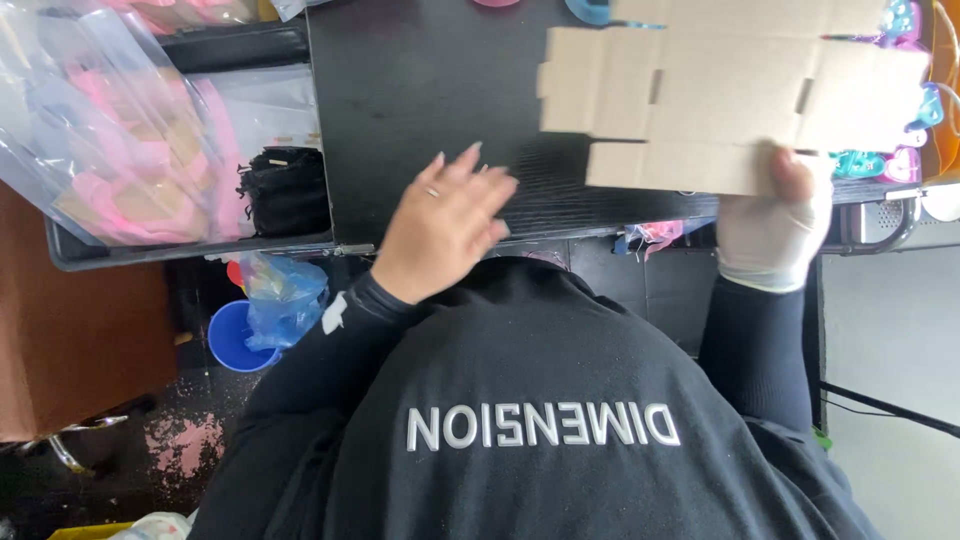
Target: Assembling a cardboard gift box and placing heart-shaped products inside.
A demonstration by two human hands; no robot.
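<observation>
The right hand, in a pale glove, pinches the near edge of a flat, unfolded cardboard box blank, thumb on top and the fingers hidden beneath it, at the near edge of the black tabletop toward its right corner. The blank lies spread over the right part of the tabletop, its flaps and slots showing, and it reaches to the far edge of the view. The left hand is bare, with a ring on one finger; it is open, fingers spread and loosely extended, holding nothing, and it sits over the near edge of the tabletop about midway along, well apart from the blank's left flap. Whether its palm touches the surface cannot be told. Small turquoise and pink plastic pieces lie along the right edge of the tabletop, partly under the blank. To the left of the tabletop a dark tray holds clear plastic bags of pink items and a bundle of black fabric. Below the near edge, toward the left, a blue bucket stands on the floor with a crumpled blue plastic bag just above it.
</observation>
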